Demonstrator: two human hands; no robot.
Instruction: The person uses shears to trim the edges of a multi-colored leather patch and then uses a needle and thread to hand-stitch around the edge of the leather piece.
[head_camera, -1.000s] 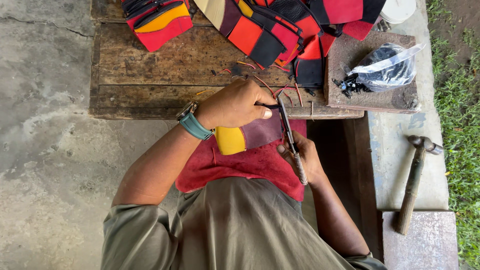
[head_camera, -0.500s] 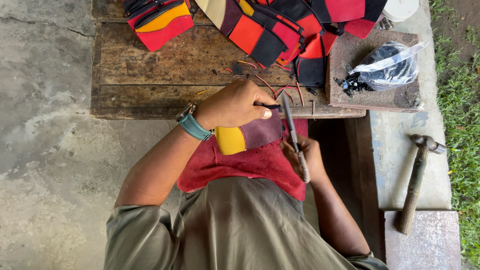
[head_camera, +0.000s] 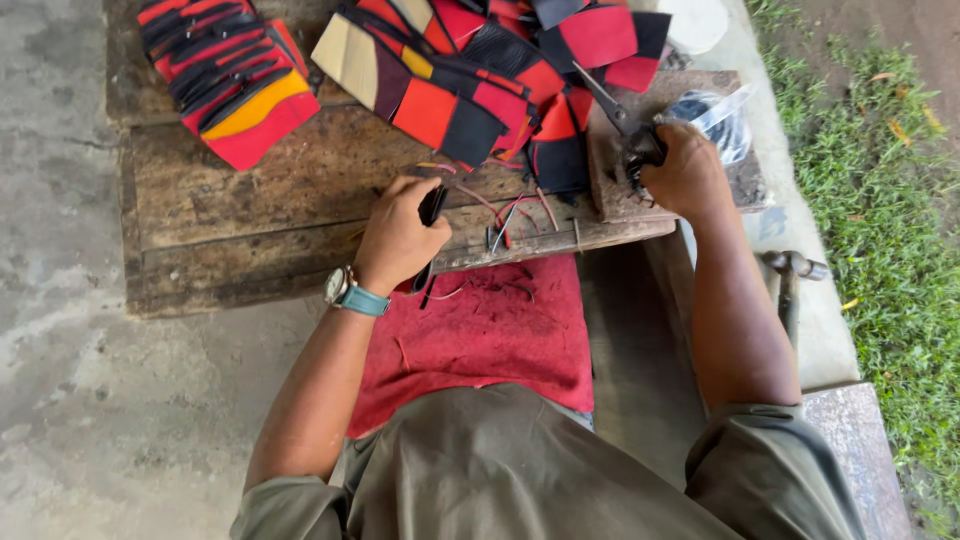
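My left hand (head_camera: 398, 243), with a teal-strapped watch on the wrist, rests on the front edge of the worn wooden bench (head_camera: 250, 200) and pinches a narrow black strip (head_camera: 432, 205). My right hand (head_camera: 685, 172) reaches out to a wooden block (head_camera: 610, 190) at the bench's right end. It grips the dark handles of a pair of scissors (head_camera: 605, 100), whose blades point up and left. A red cloth (head_camera: 490, 330) covers my lap. Loose thread scraps (head_camera: 505, 215) lie along the bench edge between my hands.
Stitched red, black and yellow panels (head_camera: 450, 90) are piled at the back of the bench, with another bundle (head_camera: 230, 85) at its left. A clear plastic bag of dark bits (head_camera: 720, 115) sits beyond my right hand. A hammer (head_camera: 790, 285) leans at the right, beside grass (head_camera: 880, 200).
My right hand carried the scissors from my lap up to the wooden block. The yellow and maroon piece has left my lap, and my left hand shifted forward onto the bench edge.
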